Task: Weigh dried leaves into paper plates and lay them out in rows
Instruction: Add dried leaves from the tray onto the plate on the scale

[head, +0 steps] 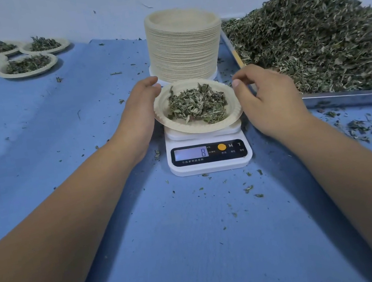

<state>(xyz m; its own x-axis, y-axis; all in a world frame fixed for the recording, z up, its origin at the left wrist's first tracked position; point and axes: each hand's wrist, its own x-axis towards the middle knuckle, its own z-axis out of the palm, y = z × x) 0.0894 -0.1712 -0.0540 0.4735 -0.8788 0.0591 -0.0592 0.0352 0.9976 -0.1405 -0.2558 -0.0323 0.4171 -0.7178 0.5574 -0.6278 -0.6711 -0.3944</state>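
A paper plate [232,117] holding a small heap of dried leaves [197,105] sits on a white digital scale [210,165] whose display reads 8. My left hand [139,116] lies against the plate's left rim, its fingers curled round the far-left edge and its thumb hidden under the rim. My right hand [271,101] hovers just right of the plate with loosely curled fingers, thumb and forefinger close to the rim, holding nothing I can see. A tall stack of empty paper plates [184,44] stands right behind the scale.
A metal tray [352,97] heaped with dried leaves [314,34] fills the right side. Several filled plates [26,65] lie in rows at the far left on the blue table cover [82,132]. Loose leaf bits are scattered around the scale and below the tray.
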